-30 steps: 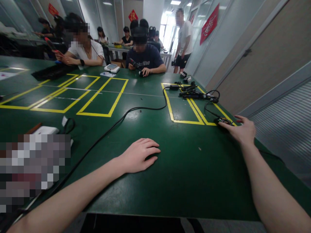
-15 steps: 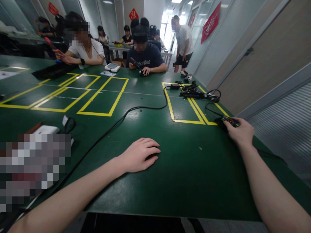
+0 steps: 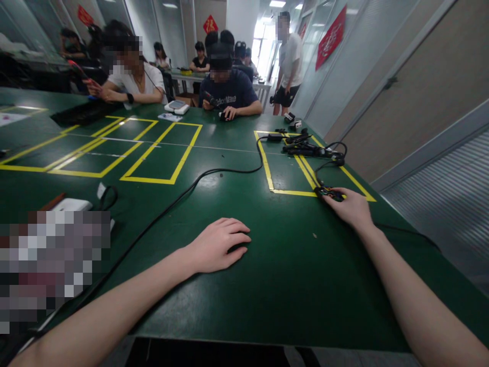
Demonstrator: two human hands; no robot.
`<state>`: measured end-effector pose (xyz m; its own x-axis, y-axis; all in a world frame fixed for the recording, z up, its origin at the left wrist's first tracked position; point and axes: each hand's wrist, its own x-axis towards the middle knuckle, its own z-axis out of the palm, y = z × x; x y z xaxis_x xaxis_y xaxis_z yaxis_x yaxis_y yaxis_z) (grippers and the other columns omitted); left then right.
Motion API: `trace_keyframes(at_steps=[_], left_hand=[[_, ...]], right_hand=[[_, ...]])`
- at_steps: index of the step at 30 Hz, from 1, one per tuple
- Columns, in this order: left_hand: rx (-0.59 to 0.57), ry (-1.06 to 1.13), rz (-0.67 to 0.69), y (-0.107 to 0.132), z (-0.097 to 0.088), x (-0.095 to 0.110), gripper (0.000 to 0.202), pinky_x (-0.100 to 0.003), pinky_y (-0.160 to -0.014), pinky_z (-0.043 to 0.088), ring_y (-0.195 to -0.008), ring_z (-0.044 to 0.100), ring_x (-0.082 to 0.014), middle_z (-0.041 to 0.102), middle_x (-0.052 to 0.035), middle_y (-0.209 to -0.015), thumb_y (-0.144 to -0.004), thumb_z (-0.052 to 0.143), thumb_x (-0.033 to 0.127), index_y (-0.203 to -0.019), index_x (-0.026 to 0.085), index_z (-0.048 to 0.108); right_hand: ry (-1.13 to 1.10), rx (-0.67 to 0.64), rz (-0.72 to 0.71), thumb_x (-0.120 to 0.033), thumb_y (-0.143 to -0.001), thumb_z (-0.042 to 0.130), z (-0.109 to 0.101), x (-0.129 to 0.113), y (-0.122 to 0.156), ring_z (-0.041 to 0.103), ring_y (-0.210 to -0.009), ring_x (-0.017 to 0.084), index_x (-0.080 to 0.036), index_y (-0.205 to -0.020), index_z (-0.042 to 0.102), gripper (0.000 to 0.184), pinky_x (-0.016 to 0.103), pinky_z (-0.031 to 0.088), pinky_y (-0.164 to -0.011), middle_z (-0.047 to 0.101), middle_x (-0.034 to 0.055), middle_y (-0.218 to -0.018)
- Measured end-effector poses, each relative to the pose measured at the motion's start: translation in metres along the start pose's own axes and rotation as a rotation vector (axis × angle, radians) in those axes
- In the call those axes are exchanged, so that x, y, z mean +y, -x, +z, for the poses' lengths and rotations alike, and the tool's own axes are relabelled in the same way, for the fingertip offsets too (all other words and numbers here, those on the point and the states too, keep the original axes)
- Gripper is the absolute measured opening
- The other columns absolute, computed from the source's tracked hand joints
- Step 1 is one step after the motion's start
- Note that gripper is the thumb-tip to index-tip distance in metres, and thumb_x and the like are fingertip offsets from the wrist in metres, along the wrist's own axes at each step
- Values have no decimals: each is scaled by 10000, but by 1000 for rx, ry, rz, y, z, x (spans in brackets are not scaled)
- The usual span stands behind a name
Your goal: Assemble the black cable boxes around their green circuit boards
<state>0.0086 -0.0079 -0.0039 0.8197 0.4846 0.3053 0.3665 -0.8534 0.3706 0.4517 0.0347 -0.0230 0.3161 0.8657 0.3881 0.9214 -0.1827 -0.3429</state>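
Note:
My left hand (image 3: 217, 243) lies palm down on the green table (image 3: 290, 275), fingers loosely stretched, holding nothing. Out to the right, my right hand (image 3: 349, 208) has its fingers closed on a small black corded device (image 3: 329, 193) with coloured marks. The device rests on the table by the corner of a yellow taped rectangle (image 3: 290, 192). Its thin cable (image 3: 326, 165) curls back toward a heap of black cables and adapters (image 3: 305, 147).
A long black cord (image 3: 183, 193) crosses the table from the left. A white box (image 3: 71, 205) sits at the left, beside a blurred patch. Two people sit across the table at the far side, and another person stands near the far right. The table's right edge is close to my right arm.
My right hand has taken hold of the small black device and drawn it leftward and nearer along the table. My left hand has stayed where it was.

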Motion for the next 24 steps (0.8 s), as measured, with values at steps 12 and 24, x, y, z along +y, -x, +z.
trace_keyframes(at_steps=[12, 24], left_hand=[[278, 36, 70, -2, -6, 11, 169, -334, -778, 528, -857, 688, -189, 757, -52, -913, -1003, 619, 303, -931, 180, 711], [119, 36, 18, -1, -5, 6, 363, -363, -836, 553, -931, 697, -233, 750, -74, -1035, -921, 703, 342, -1232, 166, 637]], right_hand=[[-519, -491, -909, -260, -903, 690, -3, -165, 102, 739, -901, 202, -197, -1168, 701, 273, 294, 583, -760, 758, 82, -1062], [-575, -346, -1085, -245, -970, 626, -6, -174, 113, 753, -834, 171, -191, -1161, 654, 200, 251, 570, -686, 778, 82, -1010]])
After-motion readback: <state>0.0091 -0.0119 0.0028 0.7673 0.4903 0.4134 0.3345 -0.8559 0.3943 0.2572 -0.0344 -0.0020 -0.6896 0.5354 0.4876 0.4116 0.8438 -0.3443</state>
